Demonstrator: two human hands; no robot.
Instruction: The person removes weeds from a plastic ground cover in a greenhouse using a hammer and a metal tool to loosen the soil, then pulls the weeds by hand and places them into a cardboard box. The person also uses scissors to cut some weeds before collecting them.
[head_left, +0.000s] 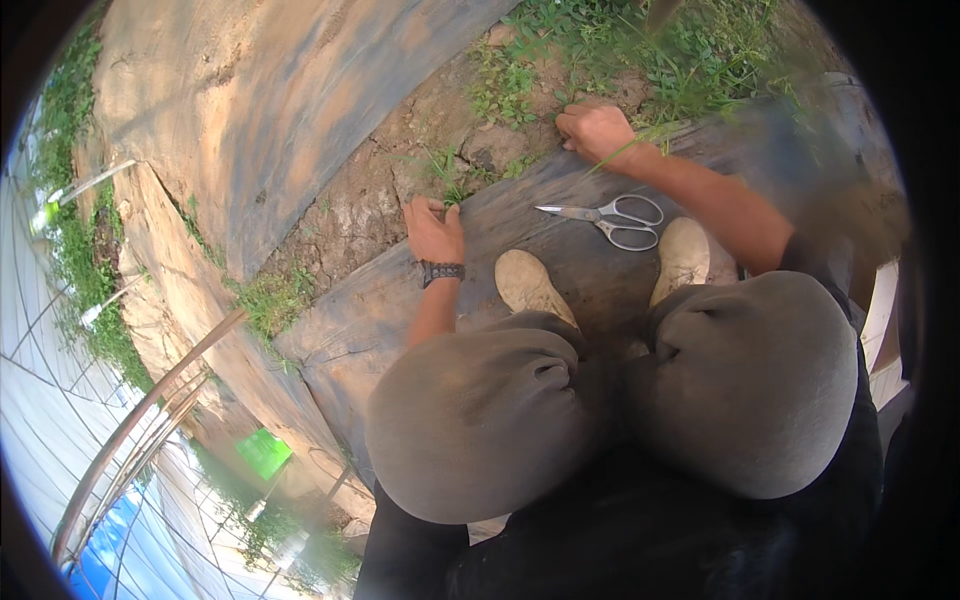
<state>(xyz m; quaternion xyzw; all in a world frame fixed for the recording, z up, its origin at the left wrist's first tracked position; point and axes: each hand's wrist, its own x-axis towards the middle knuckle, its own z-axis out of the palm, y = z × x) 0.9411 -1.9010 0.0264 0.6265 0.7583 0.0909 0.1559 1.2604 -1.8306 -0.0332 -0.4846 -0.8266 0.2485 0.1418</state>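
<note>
My left hand (435, 232), with a dark watch (441, 273) on the wrist, rests low at the edge of a dark ground sheet (360, 300). Its fingers are bent beside a small grass tuft (448, 171); whether they grip it is unclear. Farther right, my right hand (600, 133) is curled over the strip of cracked soil (375, 184), close to leafy weeds (504, 86). Its fingertips are partly hidden, so anything inside cannot be made out. Metal-handled scissors (600, 217) lie on the sheet between my hands and my shoes, blades pointing left.
My pale, dirty shoes (534, 281) stand on the sheet below my bent knees. Another soil-stained sheet (247, 112) covers the ground beyond the soil strip. At left are a curved pole (142, 412), a bright green panel (264, 453) and white sheeting on a frame.
</note>
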